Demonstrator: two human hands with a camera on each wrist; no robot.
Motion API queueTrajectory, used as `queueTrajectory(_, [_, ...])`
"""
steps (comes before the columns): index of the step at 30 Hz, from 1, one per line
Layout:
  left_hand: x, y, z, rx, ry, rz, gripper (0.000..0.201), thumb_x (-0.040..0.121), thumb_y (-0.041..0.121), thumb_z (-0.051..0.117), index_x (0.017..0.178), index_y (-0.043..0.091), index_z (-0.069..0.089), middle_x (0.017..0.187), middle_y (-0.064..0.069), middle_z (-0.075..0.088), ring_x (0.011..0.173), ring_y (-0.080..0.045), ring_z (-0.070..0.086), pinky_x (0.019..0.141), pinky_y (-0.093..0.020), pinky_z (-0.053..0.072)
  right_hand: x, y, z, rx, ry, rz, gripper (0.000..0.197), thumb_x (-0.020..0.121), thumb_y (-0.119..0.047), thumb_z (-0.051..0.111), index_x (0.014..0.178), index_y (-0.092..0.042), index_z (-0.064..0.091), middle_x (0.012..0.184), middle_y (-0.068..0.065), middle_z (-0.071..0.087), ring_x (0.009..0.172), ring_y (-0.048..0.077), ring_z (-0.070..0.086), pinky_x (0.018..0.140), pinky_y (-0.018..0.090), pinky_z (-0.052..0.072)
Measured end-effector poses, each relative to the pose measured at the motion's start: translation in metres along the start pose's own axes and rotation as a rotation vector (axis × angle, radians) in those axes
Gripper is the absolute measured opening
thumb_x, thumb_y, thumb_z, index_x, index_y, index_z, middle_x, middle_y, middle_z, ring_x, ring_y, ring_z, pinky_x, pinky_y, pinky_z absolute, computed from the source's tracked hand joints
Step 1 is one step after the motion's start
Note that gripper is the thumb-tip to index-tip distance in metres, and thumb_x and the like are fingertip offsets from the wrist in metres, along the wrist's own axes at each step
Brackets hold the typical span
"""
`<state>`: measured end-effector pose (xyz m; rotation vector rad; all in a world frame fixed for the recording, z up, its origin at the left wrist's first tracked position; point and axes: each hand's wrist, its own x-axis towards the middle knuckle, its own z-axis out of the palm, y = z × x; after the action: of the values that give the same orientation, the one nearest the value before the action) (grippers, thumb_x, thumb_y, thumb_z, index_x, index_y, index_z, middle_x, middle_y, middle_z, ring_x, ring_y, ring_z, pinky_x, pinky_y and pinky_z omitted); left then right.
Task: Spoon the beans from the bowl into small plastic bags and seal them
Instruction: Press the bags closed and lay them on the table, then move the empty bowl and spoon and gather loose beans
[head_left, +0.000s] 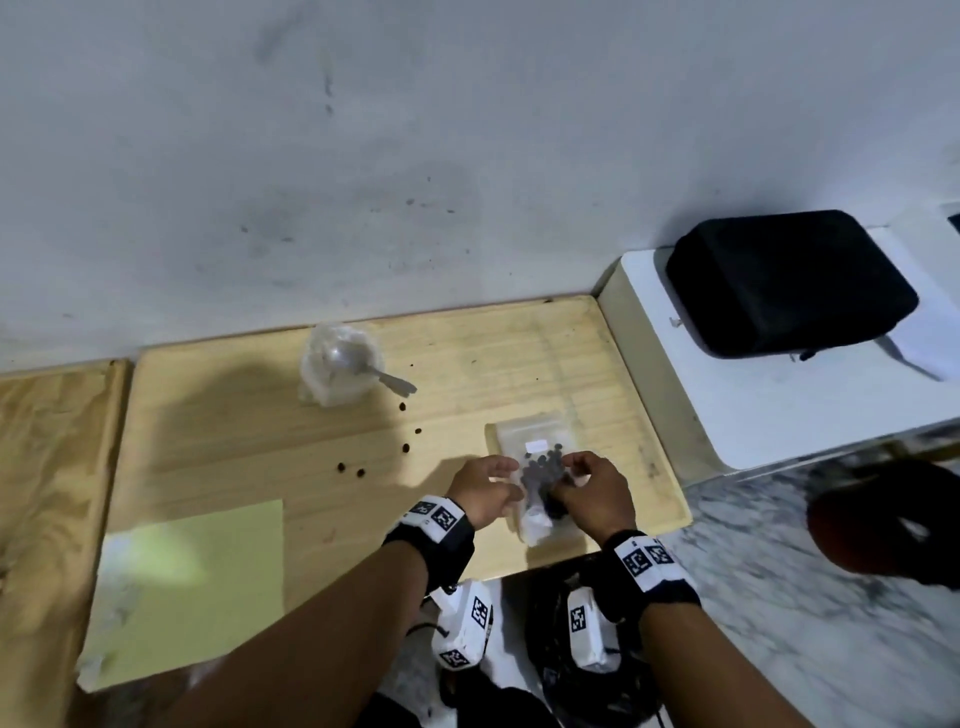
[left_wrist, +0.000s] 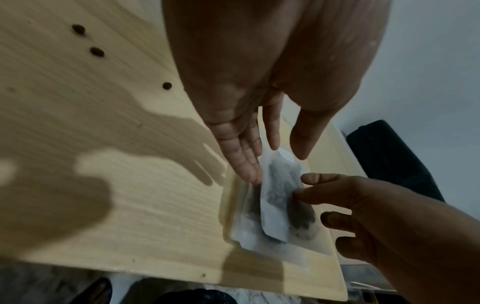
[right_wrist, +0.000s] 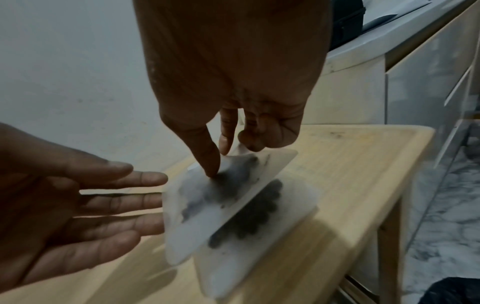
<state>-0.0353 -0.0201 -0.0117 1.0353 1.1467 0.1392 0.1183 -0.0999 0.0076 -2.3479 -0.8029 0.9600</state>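
Near the front right of the wooden table (head_left: 260, 415), my right hand (head_left: 571, 470) pinches a small clear bag of dark beans (right_wrist: 207, 201) between thumb and forefinger. The bag hangs tilted over a second bean bag (right_wrist: 262, 214) that lies flat on the table. To its left my left hand (right_wrist: 145, 203) is open, its straight fingers (left_wrist: 249, 170) at the held bag's edge. The white bowl (head_left: 337, 374), wrapped in plastic with a spoon (head_left: 384, 376) in it, stands at the back. Several loose beans (head_left: 405, 448) lie scattered between the bowl and my hands.
A yellow-green sheet (head_left: 208, 582) lies at the table's front left. To the right stands a white surface (head_left: 727, 415) with a black case (head_left: 789, 280) on it. The table's front edge is just under my wrists, with marble floor (head_left: 779, 571) below.
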Motion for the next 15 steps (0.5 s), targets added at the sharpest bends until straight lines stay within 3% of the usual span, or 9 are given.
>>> queueTrajectory(3, [0.005,-0.005,0.011,0.031,-0.035,-0.037,0.037,0.081,-0.003,0.063,0.113,0.017,0.062,0.13,-0.008,0.055,0.104,-0.031,0.062,0.065,-0.028,0.05,0.007,0.017,-0.002,-0.05,-0.016,0.007,0.042,0.073,-0.018,0.08,0.113,-0.02,0.067,0.11,-0.001,0.063,0.103,0.021,0.062,0.086,0.029,0.049])
queueTrajectory(9, [0.005,-0.004,0.013,0.1,-0.02,-0.057,0.041,0.087,0.005,0.062,0.127,0.016,0.057,0.129,-0.002,0.054,0.093,-0.021,0.061,0.068,-0.027,0.046,0.014,0.031,-0.004,-0.121,-0.048,-0.042,0.051,0.07,-0.02,0.079,0.118,-0.028,0.062,0.125,-0.002,0.049,0.104,0.022,0.061,0.08,0.03,0.048])
queueTrajectory(12, [0.002,0.002,0.0,0.04,0.063,-0.021,0.028,0.089,0.007,0.062,0.115,0.015,0.06,0.116,-0.002,0.058,0.083,-0.021,0.059,0.061,-0.026,0.04,0.016,0.018,-0.002,-0.09,0.049,-0.151,0.04,0.077,-0.022,0.074,0.114,-0.03,0.062,0.126,-0.003,0.05,0.103,0.021,0.061,0.081,0.03,0.048])
queueTrajectory(15, [-0.004,0.01,-0.027,-0.087,0.147,0.038,0.017,0.089,0.003,0.061,0.1,0.016,0.062,0.105,-0.006,0.06,0.07,-0.02,0.056,0.054,-0.025,0.033,0.02,-0.01,0.008,-0.021,0.018,-0.235,0.03,0.079,-0.021,0.071,0.107,-0.03,0.065,0.12,-0.005,0.058,0.103,0.019,0.061,0.087,0.033,0.05])
